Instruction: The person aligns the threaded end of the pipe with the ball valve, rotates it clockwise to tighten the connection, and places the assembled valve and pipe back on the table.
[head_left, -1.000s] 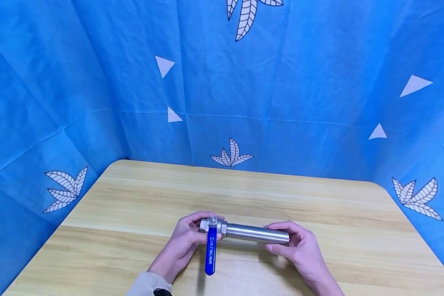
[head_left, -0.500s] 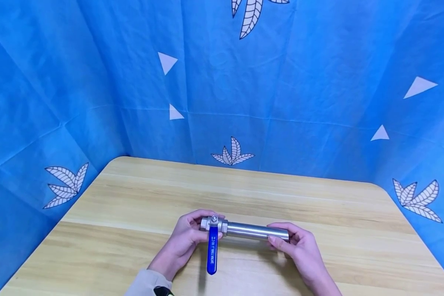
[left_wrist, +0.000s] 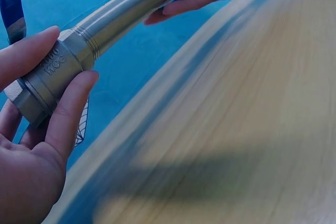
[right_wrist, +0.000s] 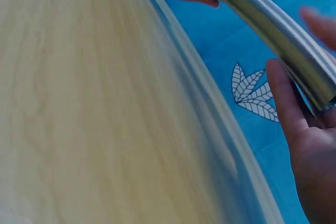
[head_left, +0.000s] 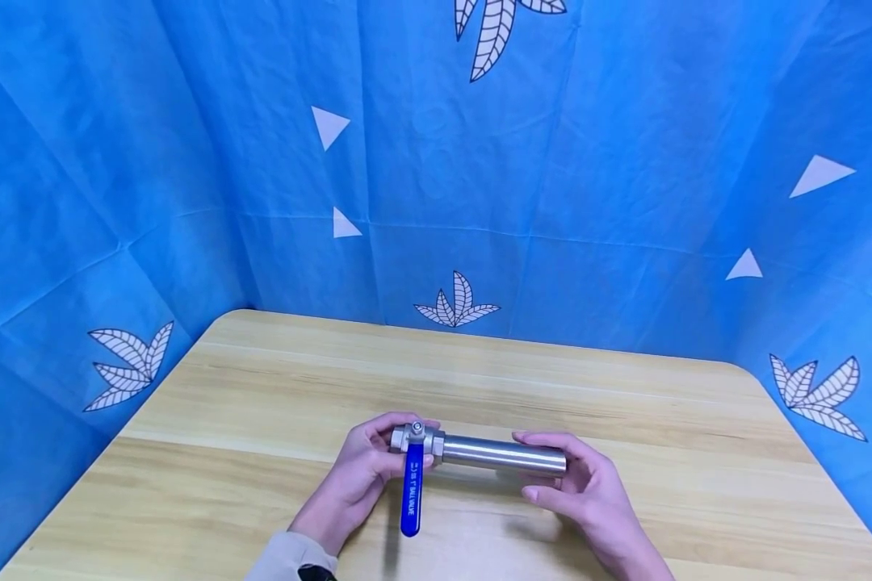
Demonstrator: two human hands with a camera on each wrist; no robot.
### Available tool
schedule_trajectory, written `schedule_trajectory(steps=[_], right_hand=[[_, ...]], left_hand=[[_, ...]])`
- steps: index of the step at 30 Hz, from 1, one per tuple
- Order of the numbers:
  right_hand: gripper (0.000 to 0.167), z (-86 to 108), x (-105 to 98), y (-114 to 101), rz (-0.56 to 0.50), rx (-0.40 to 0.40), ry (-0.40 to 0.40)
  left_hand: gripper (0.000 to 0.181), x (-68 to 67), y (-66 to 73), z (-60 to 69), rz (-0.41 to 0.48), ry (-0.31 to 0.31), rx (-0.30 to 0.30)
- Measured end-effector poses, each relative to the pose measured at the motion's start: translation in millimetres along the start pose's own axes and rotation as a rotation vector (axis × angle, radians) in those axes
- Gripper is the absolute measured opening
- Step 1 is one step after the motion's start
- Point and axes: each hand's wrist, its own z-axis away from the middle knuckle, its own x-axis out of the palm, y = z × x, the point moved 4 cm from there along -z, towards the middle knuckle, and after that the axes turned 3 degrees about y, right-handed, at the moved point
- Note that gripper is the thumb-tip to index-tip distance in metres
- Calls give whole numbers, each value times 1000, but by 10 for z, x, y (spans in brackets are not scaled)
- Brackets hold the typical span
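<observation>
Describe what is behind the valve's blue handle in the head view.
The left hand has its thumb behind the blue handle, tip showing past it; lower down, wooden table shows around it. Where the handle crosses, the thumb is hidden.

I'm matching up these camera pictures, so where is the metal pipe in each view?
Head: the metal pipe is in the lower part, right of centre.
Left wrist: the metal pipe is at the top, left of centre.
Right wrist: upper right.
Shared landmark: the wooden table.

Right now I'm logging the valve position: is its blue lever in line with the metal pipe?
No, in the head view the blue lever runs crosswise to the metal pipe.
</observation>
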Motion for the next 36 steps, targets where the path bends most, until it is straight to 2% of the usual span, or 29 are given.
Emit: schedule_trajectory(steps=[3, 7, 13, 21, 27, 33, 36], right_hand=[[49, -1, 5, -29, 40, -3, 33], [45, -5, -3, -35, 84, 65, 114], [47, 3, -28, -3, 84, 171, 173], [34, -13, -13, 27, -6, 231, 151], [28, -18, -15, 47, -4, 239, 123], [27, -20, -18, 77, 24, 309, 156], [32, -16, -18, 62, 40, 281, 154]], left_hand=[[52, 5, 8, -2, -1, -11, 1], [51, 10, 11, -11, 4, -33, 2], [51, 5, 10, -13, -3, -32, 0], [51, 11, 7, -5, -21, -23, -6], [51, 20, 11, 2, -27, -6, -11], [51, 31, 16, 12, -28, -6, -19], [51, 28, 13, 13, -18, -7, -20]])
